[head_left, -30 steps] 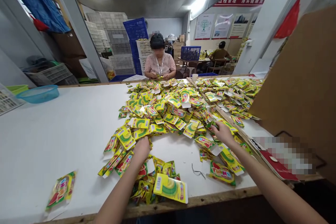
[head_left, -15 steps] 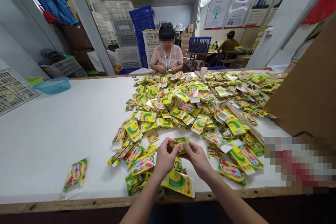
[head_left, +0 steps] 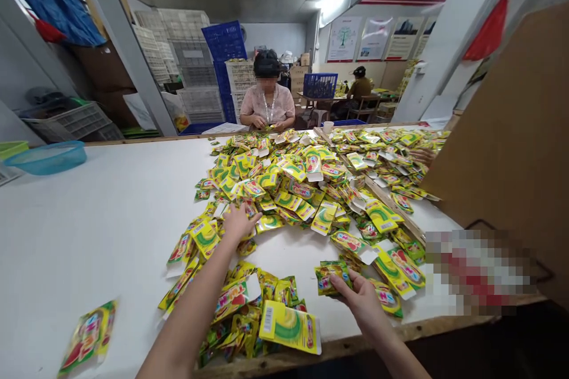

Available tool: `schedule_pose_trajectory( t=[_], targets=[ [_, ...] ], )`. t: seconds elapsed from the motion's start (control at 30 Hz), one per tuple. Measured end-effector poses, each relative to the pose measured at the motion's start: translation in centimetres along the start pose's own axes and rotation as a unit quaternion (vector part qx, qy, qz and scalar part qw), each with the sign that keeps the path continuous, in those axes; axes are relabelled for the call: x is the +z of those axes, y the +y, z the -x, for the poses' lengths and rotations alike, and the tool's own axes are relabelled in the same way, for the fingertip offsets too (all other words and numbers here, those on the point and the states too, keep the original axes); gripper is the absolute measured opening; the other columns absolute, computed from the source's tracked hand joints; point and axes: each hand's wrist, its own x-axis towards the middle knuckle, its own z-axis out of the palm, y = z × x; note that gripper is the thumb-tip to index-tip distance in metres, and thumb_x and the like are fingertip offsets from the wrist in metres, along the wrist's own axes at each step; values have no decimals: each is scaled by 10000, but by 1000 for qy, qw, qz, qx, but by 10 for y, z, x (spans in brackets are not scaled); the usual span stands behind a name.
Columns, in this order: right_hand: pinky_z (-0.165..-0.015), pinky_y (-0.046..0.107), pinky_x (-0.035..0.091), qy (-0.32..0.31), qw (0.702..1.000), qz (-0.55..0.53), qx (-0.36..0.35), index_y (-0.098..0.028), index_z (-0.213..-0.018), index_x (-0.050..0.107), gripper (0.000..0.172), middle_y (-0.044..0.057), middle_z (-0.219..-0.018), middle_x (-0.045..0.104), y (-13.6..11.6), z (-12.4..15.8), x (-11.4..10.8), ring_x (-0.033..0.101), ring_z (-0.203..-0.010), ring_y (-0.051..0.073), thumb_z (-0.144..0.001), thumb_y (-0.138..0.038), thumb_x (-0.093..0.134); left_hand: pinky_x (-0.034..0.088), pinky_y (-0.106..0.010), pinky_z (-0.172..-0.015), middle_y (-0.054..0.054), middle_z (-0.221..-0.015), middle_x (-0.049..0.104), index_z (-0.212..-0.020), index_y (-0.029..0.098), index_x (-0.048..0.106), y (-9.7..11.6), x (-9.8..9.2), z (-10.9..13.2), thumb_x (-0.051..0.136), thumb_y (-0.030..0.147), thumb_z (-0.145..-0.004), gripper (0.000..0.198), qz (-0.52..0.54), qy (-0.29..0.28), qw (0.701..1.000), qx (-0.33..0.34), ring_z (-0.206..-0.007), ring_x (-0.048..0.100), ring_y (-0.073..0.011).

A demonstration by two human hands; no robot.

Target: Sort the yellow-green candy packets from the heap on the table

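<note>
My left hand [head_left: 240,222] reaches over the near side of a heap of small yellow-and-green cartons [head_left: 291,169], its fingers apart and touching or just above the cartons. Its fingertips are partly lost among the boxes. In my right hand [head_left: 362,299] several small green-and-yellow sachets [head_left: 326,284] are pinched between thumb and fingers, held over the white table. Close to the front edge, a yellow carton [head_left: 291,327] lies on a pile of shiny sachets [head_left: 242,331]. One more carton [head_left: 88,340] lies apart at the front left.
A wooden strip [head_left: 391,201] divides the heap on the right. A brown cardboard sheet [head_left: 502,160] stands at the right, with another person's hand [head_left: 423,156] beside it. Across the white table [head_left: 120,219] sits a co-worker [head_left: 267,100]. A blue basin [head_left: 47,157] is at the left.
My hands have parted. The left has let go of the sachets and moved forward and left to the cartons; the right has moved slightly right and down with the sachets. The view has turned right.
</note>
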Motion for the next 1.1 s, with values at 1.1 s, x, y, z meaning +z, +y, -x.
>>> schedule_pose_trajectory(
  t=[1.1],
  targets=[
    [-619,251,465,-93,813,398,-415,-191,-800,635,77,31,-738,653,-66,14,50,592,-681,157,-800,-212,560,491,-360,-749,-69,-1027,604,-1186,219,408,29,20,190,575,144,-652,564,220,175,937,206,-904,590,-242]
  ],
)
